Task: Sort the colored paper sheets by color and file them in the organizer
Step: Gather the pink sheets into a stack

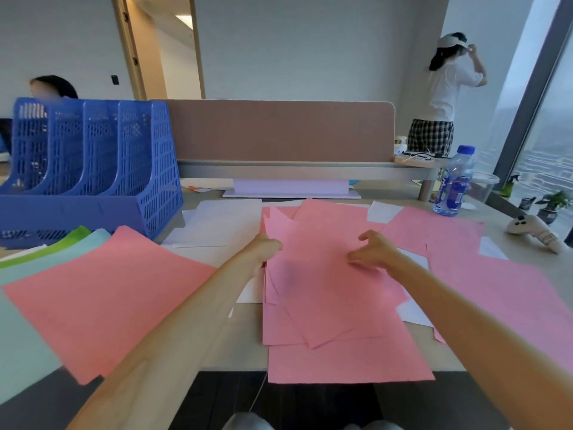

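The left hand sits at the left edge of the loose stack of pink sheets, its fingers curled over that edge and gripping it; the fingertips are hidden by the paper. The right hand rests on top of the same stack with its fingers bent, but motion blur prevents telling whether it pinches a sheet or only presses on it. The stack lies fanned at the middle of the tabletop and overhangs the near edge. Further pink sheets spread toward the right edge, cut off by the frame, over partly covered white sheets. At the near left corner a salmon sheet overlies a pale teal sheet and a green sheet, of which only strips show. The blue organizer stands at the far left corner; its slot contents are unclear. A water bottle stands near the far right corner.
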A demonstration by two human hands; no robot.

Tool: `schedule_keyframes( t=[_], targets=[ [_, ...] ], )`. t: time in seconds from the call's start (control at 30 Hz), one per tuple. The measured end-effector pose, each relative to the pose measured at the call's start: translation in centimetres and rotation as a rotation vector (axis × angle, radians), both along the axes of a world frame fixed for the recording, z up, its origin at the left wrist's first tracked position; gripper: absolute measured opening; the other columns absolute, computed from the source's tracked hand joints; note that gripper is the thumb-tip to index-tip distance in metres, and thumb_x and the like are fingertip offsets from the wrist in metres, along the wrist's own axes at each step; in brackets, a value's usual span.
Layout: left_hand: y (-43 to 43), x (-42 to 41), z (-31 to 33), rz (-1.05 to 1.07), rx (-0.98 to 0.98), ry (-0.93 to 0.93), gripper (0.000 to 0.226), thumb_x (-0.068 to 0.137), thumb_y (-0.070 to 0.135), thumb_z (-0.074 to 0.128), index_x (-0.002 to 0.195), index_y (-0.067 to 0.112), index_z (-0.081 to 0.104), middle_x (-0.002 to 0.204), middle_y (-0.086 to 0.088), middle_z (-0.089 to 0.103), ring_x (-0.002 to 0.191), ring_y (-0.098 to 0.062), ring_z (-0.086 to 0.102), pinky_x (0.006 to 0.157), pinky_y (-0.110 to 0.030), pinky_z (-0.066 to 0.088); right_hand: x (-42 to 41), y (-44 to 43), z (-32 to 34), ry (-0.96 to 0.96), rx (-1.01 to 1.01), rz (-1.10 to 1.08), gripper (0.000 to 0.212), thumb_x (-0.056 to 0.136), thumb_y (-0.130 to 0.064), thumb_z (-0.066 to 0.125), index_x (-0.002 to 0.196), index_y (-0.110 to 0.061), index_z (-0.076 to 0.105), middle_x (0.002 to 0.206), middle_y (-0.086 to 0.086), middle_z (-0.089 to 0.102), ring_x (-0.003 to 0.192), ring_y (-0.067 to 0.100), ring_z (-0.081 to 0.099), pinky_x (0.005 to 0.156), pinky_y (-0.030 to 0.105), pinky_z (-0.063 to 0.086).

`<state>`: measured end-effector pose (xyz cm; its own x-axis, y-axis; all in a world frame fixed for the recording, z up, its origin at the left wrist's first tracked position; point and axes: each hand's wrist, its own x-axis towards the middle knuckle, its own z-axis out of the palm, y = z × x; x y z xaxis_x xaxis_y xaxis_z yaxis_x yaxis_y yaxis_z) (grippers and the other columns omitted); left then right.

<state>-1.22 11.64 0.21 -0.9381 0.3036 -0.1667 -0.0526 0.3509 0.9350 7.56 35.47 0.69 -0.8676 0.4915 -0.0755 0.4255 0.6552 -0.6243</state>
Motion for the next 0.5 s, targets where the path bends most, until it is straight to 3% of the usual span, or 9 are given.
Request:
schedule_keyframes(
  t=[0.13, 0.27, 0.33, 0.4, 0.5],
  targets=[
    [0.1, 0.2, -0.4, -0.021, 0.034, 0.055, 0.053, 0.07, 0.008, 0.052, 0.122, 0.002, 0.053, 0.115, -0.014, 0.064, 0.106, -0.031, 0.062, 0.097, -0.046, 0.049, -0.3, 0.2, 0.0, 0.04, -0.122, -0.045, 0.089, 0.063, -0.024, 0.079, 0.138, -0.014, 0.032, 0.12, 0.013, 0.058, 0.111, 0.034, 0.058, 0.095, 0.045, 0.049],
    [0.3, 1.9, -0.3, -0.011, 0.101, 0.064, 0.056, 0.066, 0.009, 0.055, 0.122, 0.009, 0.052, 0.115, -0.01, 0.065, 0.104, -0.025, 0.063, 0.094, -0.043, 0.052, 0.6, 0.1, -0.2, 0.084, -0.274, -0.087, 0.083, 0.074, -0.018, 0.078, 0.142, -0.006, 0.033, 0.123, 0.015, 0.056, 0.096, 0.027, 0.055, 0.075, 0.036, 0.047],
    [0.4, 2.8, 0.0, 0.0, 0.168, 0.124, 0.037, 0.079, 0.003, 0.057, 0.115, 0.012, 0.058, 0.109, -0.006, 0.068, 0.097, -0.02, 0.065, 0.09, -0.038, 0.054, 1.2, 0.2, -0.2, 0.07, -0.188, -0.104, 0.08, 0.079, -0.031, 0.075, 0.144, -0.008, 0.033, 0.137, 0.014, 0.047, 0.119, 0.03, 0.047, 0.093, 0.037, 0.042],
    [0.4, 3.4, 0.3, 0.019, 0.269, 0.148, 0.034, 0.084, 0.006, 0.062, 0.117, 0.009, 0.058, 0.111, -0.006, 0.068, 0.098, -0.021, 0.066, 0.09, -0.038, 0.054, 2.4, 0.0, 0.3, 0.097, -0.134, -0.107, 0.089, 0.079, -0.048, 0.072, 0.146, -0.009, 0.03, 0.145, 0.011, 0.04, 0.135, 0.032, 0.034, 0.108, 0.04, 0.034],
    [0.5, 3.5, 0.0, 0.08, 0.364, 0.13, 0.042, 0.086, 0.012, 0.068, 0.125, 0.004, 0.053, 0.118, -0.008, 0.064, 0.101, -0.022, 0.064, 0.088, -0.033, 0.052, 4.3, -0.4, 1.3, 0.202, -0.404, -0.101, 0.091, 0.078, -0.044, 0.075, 0.145, -0.005, 0.028, 0.132, 0.009, 0.049, 0.116, 0.026, 0.053, 0.094, 0.037, 0.047]
  ],
)
